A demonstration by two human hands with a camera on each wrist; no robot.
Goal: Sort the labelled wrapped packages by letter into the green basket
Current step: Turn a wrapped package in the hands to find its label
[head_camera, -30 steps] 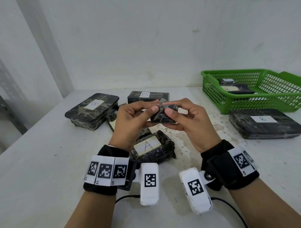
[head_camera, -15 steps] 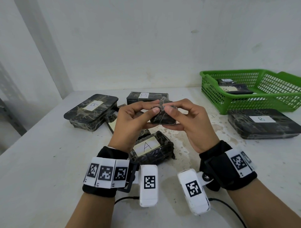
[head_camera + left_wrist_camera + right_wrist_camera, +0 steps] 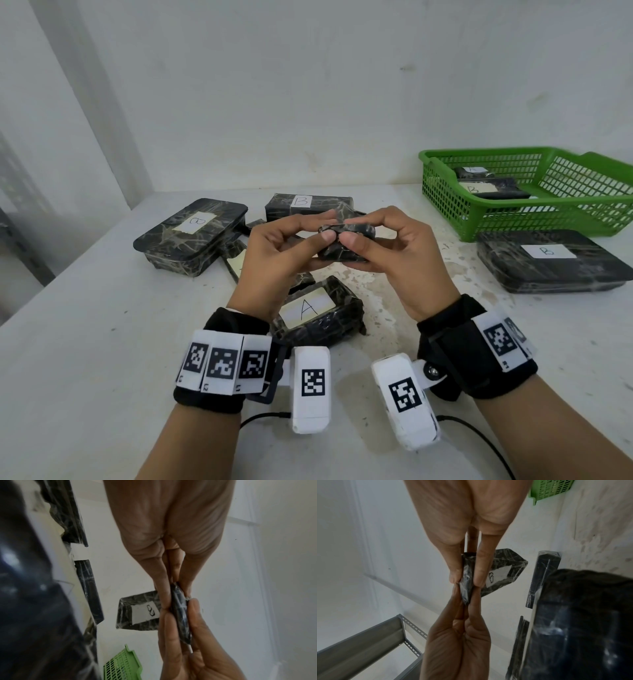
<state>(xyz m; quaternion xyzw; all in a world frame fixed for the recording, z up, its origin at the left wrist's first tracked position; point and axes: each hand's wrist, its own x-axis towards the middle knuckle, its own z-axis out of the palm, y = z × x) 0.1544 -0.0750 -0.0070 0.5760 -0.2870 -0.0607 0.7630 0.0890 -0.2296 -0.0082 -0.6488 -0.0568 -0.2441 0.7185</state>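
A small black wrapped package [image 3: 346,245] is held above the table between both hands; its label is hidden. My left hand [image 3: 291,243] pinches its left end [image 3: 180,609] with thumb and fingers. My right hand [image 3: 383,246] pinches its right end [image 3: 466,580] the same way. Below them lies a package labelled A [image 3: 317,317]. Packages labelled B lie at the back left [image 3: 191,236], back middle [image 3: 305,205] and right [image 3: 548,260]. The green basket [image 3: 507,222] at the back right holds two labelled packages [image 3: 486,188].
A thin dark package [image 3: 236,263] lies partly hidden behind my left hand. A wall stands close behind the white table [image 3: 85,342]. A grey metal shelf frame [image 3: 368,639] shows beyond the table's left side. Cables trail from the wrist cameras near the front edge.
Both hands kept their hold on the small package. The thumbs have shifted closer together on top of it, and the package has turned slightly in the fingers.
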